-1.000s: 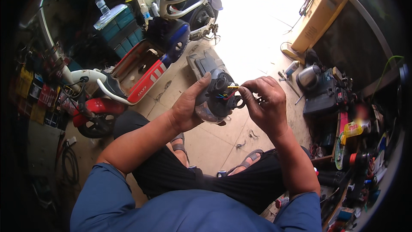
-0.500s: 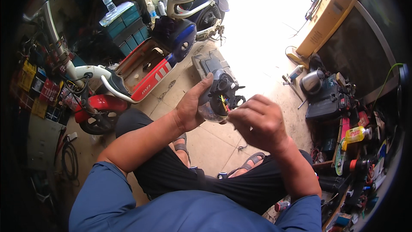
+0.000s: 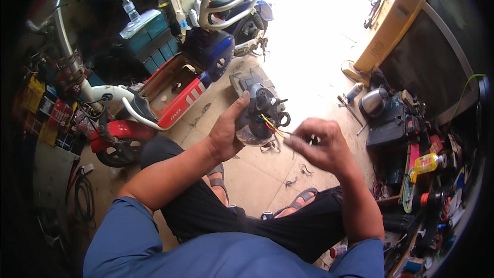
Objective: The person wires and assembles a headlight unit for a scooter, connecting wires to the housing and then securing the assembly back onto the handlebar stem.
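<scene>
My left hand (image 3: 226, 131) is wrapped round a black and clear-lensed lamp unit (image 3: 254, 136), which looks like a scooter headlight, and holds it up over the floor between my knees. Yellow and red wires (image 3: 269, 125) come out of its open back. My right hand (image 3: 318, 144) is at the right of the lamp, its thumb and forefinger pinched at the loose ends of these wires. Black rings and prongs stick out of the lamp's right side. My left palm and fingers are largely hidden behind the lamp.
A grey box (image 3: 241, 81) lies on the floor beyond the lamp. Short black scraps (image 3: 306, 170) lie on the tiles. To the left stands a red and white scooter frame (image 3: 177, 104); to the right, a black toolbox (image 3: 393, 121) and a cluttered shelf with a yellow bottle (image 3: 427, 163).
My right hand has drawn back slightly to the right from the lamp, and the wires now stretch out toward its fingertips. My left hand still grips the lamp, nearly in place.
</scene>
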A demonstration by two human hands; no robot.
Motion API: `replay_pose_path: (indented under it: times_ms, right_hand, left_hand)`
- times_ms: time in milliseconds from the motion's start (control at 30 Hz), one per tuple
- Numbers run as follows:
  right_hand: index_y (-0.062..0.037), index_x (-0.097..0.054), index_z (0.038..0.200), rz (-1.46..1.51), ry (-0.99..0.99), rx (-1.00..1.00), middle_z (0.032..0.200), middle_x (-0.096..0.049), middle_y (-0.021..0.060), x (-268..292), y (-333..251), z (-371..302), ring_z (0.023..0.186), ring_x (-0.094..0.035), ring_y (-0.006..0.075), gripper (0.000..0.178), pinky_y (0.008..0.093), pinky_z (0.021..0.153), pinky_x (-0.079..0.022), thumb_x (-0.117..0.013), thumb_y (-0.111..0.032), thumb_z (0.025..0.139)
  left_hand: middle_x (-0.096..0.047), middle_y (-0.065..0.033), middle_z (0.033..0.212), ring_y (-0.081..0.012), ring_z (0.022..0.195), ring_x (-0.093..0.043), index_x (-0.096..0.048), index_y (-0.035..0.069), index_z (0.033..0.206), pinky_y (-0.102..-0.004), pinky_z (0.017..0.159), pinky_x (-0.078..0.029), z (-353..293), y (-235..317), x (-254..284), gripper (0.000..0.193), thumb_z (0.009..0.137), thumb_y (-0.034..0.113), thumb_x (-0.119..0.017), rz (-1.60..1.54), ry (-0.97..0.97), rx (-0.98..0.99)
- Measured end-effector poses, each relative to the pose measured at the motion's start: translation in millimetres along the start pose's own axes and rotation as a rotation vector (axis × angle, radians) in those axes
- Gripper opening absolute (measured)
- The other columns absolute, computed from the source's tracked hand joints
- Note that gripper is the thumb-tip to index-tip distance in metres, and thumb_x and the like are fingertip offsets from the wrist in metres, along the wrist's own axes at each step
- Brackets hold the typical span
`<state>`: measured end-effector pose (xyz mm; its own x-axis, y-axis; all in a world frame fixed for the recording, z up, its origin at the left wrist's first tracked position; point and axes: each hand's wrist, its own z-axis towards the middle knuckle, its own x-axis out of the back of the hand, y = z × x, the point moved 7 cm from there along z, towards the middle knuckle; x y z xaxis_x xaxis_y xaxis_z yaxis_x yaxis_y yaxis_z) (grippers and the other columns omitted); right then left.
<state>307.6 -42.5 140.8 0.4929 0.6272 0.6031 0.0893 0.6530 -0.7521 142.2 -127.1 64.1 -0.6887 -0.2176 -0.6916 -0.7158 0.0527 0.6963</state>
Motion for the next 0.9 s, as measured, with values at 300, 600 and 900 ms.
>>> replay_pose_path:
  times_ms: [300,600,900]
  right_hand:
    - [-0.0007,-0.067,0.116,-0.272,0.249,0.201,0.100,-0.071,0.0154,13,-32,3,0.096,-0.066,0.0336,0.061,0.0437,0.085,-0.055,-0.098,-0.028,0.072]
    - [-0.0011,-0.061,0.094,-0.390,0.034,0.207,0.087,-0.066,0.0181,-28,18,-2,0.089,-0.064,0.0371,0.017,0.0457,0.083,-0.053,-0.072,-0.005,0.082]
    - [-0.0004,-0.065,0.098,-0.634,-0.029,0.203,0.094,-0.068,0.0140,-7,54,0,0.097,-0.065,0.0327,0.030,0.0428,0.087,-0.053,-0.081,-0.016,0.077]
  left_hand:
    - [-0.068,-0.0142,0.137,-0.0223,0.125,-0.067,-0.053,0.001,0.148,-0.0364,0.112,-0.052,-1,-3,-7,0.055,0.114,0.044,-0.043,0.162,0.009,-0.079]
    - [-0.070,-0.0056,0.120,-0.0150,0.111,-0.068,-0.059,0.008,0.137,-0.0306,0.098,-0.056,22,-36,7,0.047,0.113,0.047,-0.046,0.241,0.020,0.028]
    - [-0.070,-0.0084,0.125,-0.0221,0.113,-0.070,-0.061,0.010,0.137,-0.0412,0.101,-0.057,65,-59,1,0.053,0.112,0.053,-0.044,0.189,0.057,0.130]
